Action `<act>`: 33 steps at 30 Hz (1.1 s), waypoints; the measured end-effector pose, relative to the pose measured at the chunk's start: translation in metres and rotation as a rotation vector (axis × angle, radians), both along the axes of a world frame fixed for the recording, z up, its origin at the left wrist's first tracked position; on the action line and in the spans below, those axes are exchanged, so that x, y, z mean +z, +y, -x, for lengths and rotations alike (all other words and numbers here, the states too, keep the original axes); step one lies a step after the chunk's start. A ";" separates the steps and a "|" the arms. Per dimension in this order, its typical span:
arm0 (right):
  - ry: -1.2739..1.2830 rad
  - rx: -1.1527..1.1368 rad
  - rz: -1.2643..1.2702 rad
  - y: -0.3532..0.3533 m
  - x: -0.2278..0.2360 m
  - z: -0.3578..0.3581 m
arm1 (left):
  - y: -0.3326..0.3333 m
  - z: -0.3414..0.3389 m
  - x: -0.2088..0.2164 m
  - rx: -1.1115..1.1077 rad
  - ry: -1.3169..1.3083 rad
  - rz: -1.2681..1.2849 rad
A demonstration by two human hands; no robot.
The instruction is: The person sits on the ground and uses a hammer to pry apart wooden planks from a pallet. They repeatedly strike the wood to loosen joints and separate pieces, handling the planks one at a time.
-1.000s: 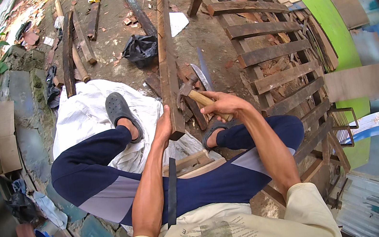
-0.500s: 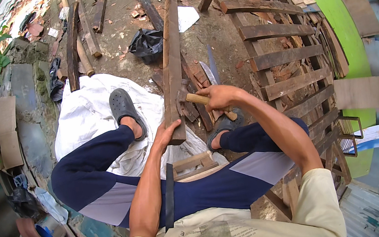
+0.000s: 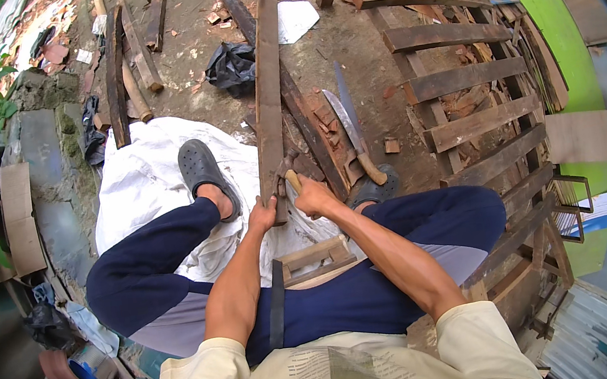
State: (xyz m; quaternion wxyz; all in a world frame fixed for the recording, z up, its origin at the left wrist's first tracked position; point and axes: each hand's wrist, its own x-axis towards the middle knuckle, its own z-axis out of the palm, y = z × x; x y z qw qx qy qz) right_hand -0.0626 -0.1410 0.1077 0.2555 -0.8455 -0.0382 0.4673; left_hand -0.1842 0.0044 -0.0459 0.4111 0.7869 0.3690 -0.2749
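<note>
A long wooden beam point(image 3: 268, 78) stretches away from me, its near end between my knees. My left hand point(image 3: 263, 214) grips that near end from the left side. My right hand point(image 3: 314, 196) is closed around the wooden handle of a hammer point(image 3: 292, 180). The hammer's dark head is at the beam's right edge, close to my left hand; whether it touches the wood I cannot tell. Right of the beam, a large knife point(image 3: 342, 118) with a wooden handle lies on the ground beside my right shoe.
A white sheet point(image 3: 139, 181) lies under my left shoe point(image 3: 202, 174). At the right leans a slatted wooden frame point(image 3: 470, 81). Loose timber pieces point(image 3: 118, 76) lie at the far left, and a black plastic bag point(image 3: 230, 68) sits beside the beam. A small wooden frame point(image 3: 317, 257) is below my hands.
My right hand has brought the hammer left and nearer to me, against the beam's near end. The beam has tilted slightly, and the knife's handle has come into view.
</note>
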 end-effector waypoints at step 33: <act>0.045 0.002 0.052 -0.066 -0.021 -0.028 | 0.024 -0.306 0.020 -1.921 -0.302 -0.965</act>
